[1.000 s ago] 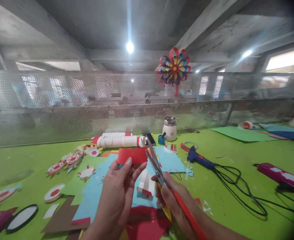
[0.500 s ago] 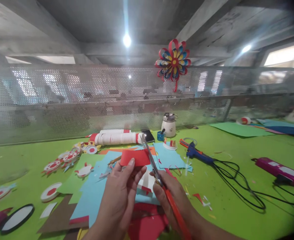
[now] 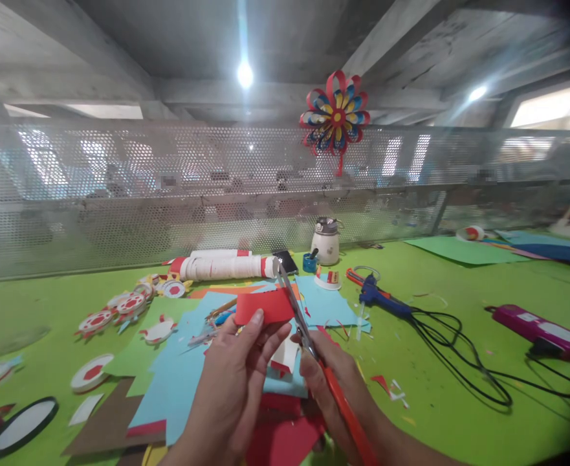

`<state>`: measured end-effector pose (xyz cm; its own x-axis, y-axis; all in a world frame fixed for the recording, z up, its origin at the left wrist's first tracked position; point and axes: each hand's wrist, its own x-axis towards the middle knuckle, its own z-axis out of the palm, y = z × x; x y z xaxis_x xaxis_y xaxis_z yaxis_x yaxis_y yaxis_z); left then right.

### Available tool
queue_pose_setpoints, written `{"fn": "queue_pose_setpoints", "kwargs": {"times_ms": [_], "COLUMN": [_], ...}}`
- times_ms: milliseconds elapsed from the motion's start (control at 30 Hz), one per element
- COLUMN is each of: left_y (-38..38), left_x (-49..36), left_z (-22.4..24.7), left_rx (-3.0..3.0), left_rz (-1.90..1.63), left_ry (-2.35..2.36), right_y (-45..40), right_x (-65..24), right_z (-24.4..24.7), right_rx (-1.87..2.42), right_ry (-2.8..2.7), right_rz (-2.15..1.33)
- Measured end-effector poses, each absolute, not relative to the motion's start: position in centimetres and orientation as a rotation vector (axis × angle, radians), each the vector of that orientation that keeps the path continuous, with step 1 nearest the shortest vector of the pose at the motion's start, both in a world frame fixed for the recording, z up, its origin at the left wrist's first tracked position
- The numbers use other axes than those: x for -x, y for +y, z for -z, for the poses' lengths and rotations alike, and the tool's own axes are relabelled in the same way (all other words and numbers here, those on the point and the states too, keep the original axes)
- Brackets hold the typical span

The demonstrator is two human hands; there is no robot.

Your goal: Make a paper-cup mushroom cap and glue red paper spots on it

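My left hand (image 3: 241, 369) pinches a small red paper piece (image 3: 264, 307) between thumb and fingers, holding it up above the table. My right hand (image 3: 343, 382) is closed around the orange handles of a pair of scissors (image 3: 303, 335). The blades point up and away, lying along the right edge of the red paper; whether they are cutting into it I cannot tell. Below the hands lie light blue paper sheets (image 3: 180, 369), red paper (image 3: 285, 437) and a white paper piece with red marks (image 3: 285, 355), partly hidden by my fingers.
A blue glue gun (image 3: 384, 301) with a looping black cable lies to the right, near a purple power strip (image 3: 539, 329). Stacked white cups (image 3: 224, 267) and a white bottle (image 3: 325, 243) stand along the mesh partition (image 3: 134, 220). Red-and-white paper discs (image 3: 93, 371) sit left.
The view has shifted slightly, moving the table items a little left. The red paper tilts slightly and sits a touch further right; both hands keep their holds.
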<state>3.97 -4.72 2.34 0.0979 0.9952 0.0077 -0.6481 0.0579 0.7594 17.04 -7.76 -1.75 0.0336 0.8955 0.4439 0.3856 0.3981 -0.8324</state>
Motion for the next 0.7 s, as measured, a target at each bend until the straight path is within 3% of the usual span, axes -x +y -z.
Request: {"fn": "queue_pose_setpoints", "kwargs": {"times_ms": [700], "left_y": [-4.49], "left_x": [-4.26], "left_z": [-2.23], "left_rx": [-0.641], "left_rz": [-1.405], "left_ry": [0.627], "right_y": [-8.03], "right_x": [-16.28], "right_z": [1.69], "right_rx": [1.139], "right_ry": [-1.292], "right_rz": [-0.848]}}
